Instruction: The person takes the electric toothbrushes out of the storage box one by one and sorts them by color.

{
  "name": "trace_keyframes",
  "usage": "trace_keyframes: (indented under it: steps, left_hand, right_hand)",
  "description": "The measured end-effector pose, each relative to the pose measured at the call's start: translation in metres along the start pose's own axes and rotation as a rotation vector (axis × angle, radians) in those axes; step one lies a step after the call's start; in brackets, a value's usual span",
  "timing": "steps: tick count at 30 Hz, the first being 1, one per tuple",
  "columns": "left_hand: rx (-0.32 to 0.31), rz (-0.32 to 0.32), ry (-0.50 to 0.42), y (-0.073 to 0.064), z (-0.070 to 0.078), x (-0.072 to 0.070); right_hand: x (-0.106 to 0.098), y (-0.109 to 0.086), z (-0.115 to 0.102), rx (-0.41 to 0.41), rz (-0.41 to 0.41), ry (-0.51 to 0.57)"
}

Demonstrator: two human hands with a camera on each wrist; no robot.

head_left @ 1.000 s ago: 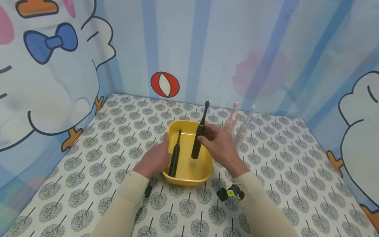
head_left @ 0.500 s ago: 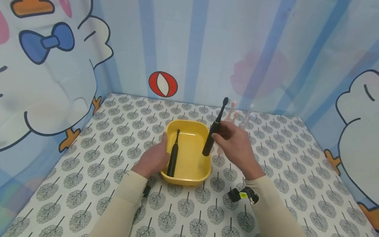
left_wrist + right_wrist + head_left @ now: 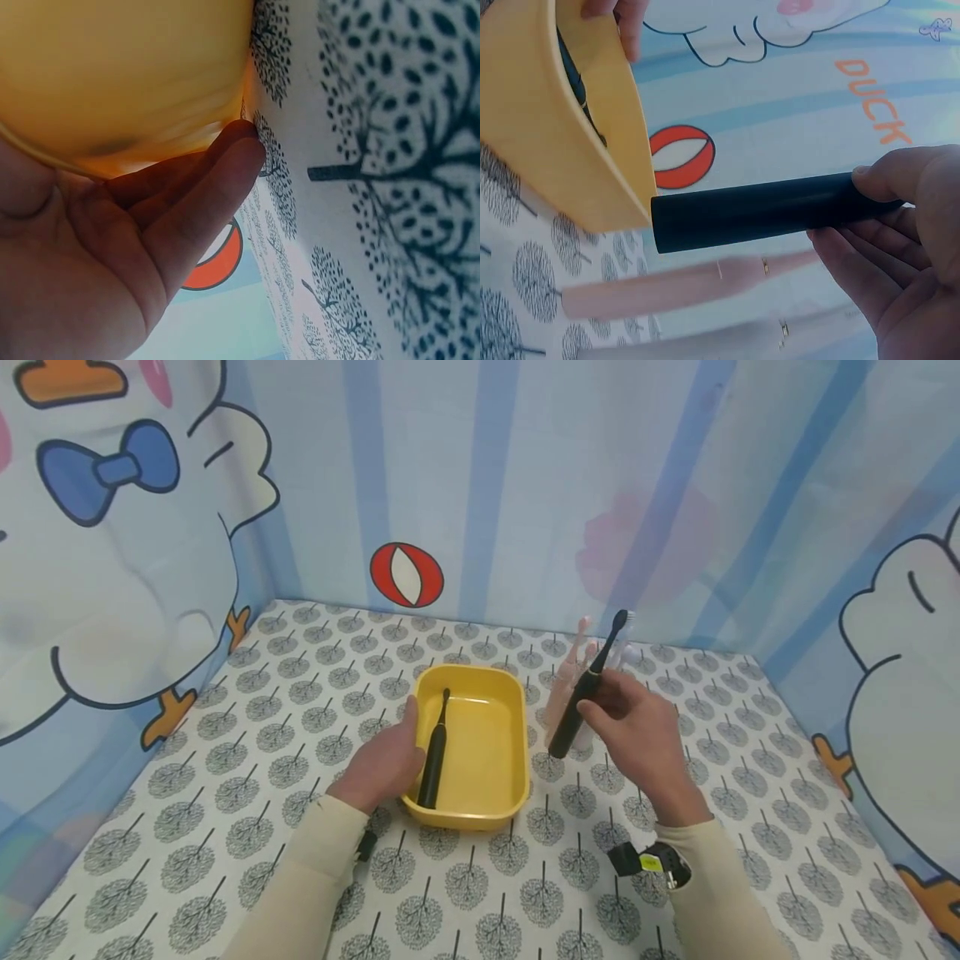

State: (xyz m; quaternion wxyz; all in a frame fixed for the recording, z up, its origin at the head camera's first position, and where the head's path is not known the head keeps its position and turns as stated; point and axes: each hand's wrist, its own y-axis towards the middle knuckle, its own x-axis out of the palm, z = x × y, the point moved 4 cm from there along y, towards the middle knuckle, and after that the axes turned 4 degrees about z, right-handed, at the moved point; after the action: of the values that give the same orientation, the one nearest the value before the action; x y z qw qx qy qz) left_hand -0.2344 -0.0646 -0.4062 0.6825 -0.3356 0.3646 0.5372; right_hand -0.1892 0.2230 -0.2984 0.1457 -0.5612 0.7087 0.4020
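Note:
My right hand (image 3: 637, 727) pinches a black electric toothbrush (image 3: 576, 714) by its upper handle, brush head up and tilted right, just right of the yellow tub (image 3: 525, 752). In the right wrist view, its dark handle (image 3: 742, 217) spans the middle. My left hand (image 3: 378, 768) grips the tub's left wall; in the left wrist view its fingers (image 3: 206, 206) lie along the outside. A second black electric toothbrush (image 3: 435, 760) lies in the tub along the left side. Behind the held one stand pink (image 3: 660, 289) and whitish electric toothbrushes (image 3: 705, 341), partly hidden in the head view.
The table is covered by a white cloth (image 3: 285, 860) with a tree print. Behind it hangs a blue striped backdrop (image 3: 435, 460) with cartoon ducks and a red ball (image 3: 407, 575). A camera strap (image 3: 660, 862) sits on my right wrist.
The held black toothbrush has moved right with my right hand, from over the tub to beside it, in front of the pink and whitish toothbrushes. My left hand stays on the tub.

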Motion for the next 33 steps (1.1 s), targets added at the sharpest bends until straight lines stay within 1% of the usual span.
trace_keyframes:
  steps: [7, 14, 20, 24, 28, 33]
  left_hand:
    - [0.022, 0.007, 0.013, 0.001, -0.001, 0.0]
    - [0.016, 0.004, 0.007, 0.0, -0.001, 0.001]
    - [0.033, 0.017, 0.012, 0.002, 0.0, -0.001]
    - [0.03, 0.015, 0.005, 0.003, 0.001, -0.001]
    - [0.027, 0.015, 0.009, 0.003, 0.002, 0.0]
    - [0.018, 0.013, 0.023, 0.001, -0.001, -0.001]
  right_hand:
    - [-0.012, -0.005, 0.017, 0.033, 0.033, -0.043]
    - [-0.024, -0.008, 0.031, 0.07, 0.045, -0.089]
    - [-0.034, -0.004, 0.042, 0.09, 0.069, -0.136]
    - [-0.04, 0.0, 0.049, 0.118, 0.082, -0.136]
    - [-0.04, 0.006, 0.057, 0.136, 0.093, -0.138]
    - [-0.032, 0.013, 0.07, 0.146, 0.1, -0.12]
